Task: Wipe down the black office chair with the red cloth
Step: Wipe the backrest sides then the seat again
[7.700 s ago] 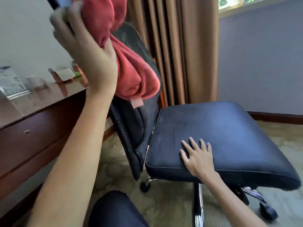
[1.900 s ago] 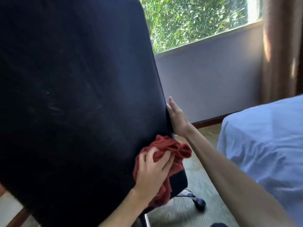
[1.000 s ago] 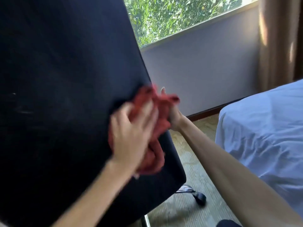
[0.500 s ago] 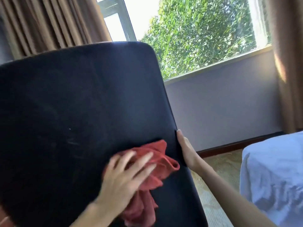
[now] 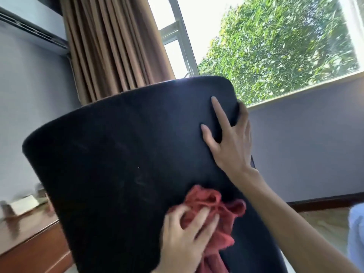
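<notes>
The black office chair's backrest (image 5: 110,170) fills the middle of the head view, its rear face toward me and its top edge tilted. My left hand (image 5: 185,239) presses the bunched red cloth (image 5: 214,209) against the lower right part of the backrest, fingers spread over it. My right hand (image 5: 230,138) grips the backrest's upper right edge, with two fingers flat on the rear face and the rest wrapped around the side. The seat and the wheels are hidden.
A brown wooden desk (image 5: 29,251) with small blurred items stands at the lower left. Brown curtains (image 5: 110,46) and a window (image 5: 275,42) are behind the chair, an air conditioner (image 5: 29,30) at the upper left. A light blue bed corner (image 5: 356,233) shows at the right edge.
My right hand has slid up the backrest's right edge to near its top corner. My left hand with the cloth stays on the lower right. The view has tipped upward.
</notes>
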A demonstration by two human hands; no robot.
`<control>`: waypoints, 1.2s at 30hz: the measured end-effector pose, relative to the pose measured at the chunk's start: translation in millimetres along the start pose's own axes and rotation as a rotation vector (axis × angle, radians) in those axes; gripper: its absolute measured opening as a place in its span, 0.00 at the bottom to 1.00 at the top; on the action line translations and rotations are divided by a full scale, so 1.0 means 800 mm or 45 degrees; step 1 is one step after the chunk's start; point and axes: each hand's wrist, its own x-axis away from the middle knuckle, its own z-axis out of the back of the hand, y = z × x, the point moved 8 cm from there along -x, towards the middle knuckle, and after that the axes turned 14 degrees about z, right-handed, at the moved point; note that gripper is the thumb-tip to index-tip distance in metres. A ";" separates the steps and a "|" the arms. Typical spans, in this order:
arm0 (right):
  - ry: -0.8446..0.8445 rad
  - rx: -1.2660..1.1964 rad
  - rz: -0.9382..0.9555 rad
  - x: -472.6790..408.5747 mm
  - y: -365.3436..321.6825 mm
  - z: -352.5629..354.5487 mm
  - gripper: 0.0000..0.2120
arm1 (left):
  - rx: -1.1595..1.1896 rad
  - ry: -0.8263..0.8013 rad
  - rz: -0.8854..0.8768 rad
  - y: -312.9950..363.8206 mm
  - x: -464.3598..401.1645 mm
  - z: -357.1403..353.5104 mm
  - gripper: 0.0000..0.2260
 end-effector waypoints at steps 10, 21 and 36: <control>0.010 0.046 0.041 0.000 0.009 0.000 0.31 | -0.378 0.396 -0.570 -0.054 -0.116 0.130 0.14; 0.009 0.310 0.144 -0.007 -0.034 -0.022 0.28 | -0.239 0.393 -0.189 -0.034 -0.107 0.109 0.11; -0.073 0.451 0.420 0.004 -0.054 -0.021 0.30 | -0.210 0.622 -0.103 -0.154 -0.176 0.208 0.13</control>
